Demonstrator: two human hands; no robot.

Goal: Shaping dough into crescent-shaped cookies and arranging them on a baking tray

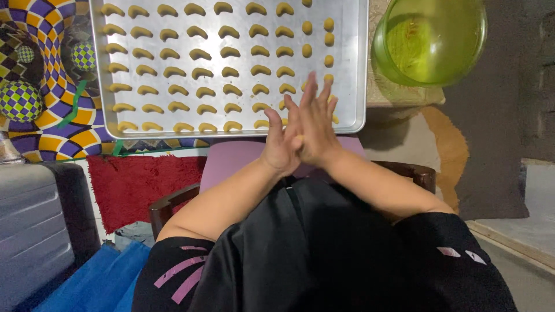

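fingers: our left hand (pixel 281 147) and right hand (pixel 315 130) press flat palm to palm, a yellow dough piece (pixel 299 138) just peeking between | how: we roll lightly and evenly | looks: pale yellow, soft, mostly hidden | around: baking tray (pixel 351 69) of crescents at 12 o'clock, green bowl (pixel 430 40) at 1 o'clock

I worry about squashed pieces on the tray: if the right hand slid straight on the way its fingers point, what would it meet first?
Probably the small dough pieces near the metal tray right edge. The right hand, pressed against the left hand, points up-tray, though its height above the tray is unclear.
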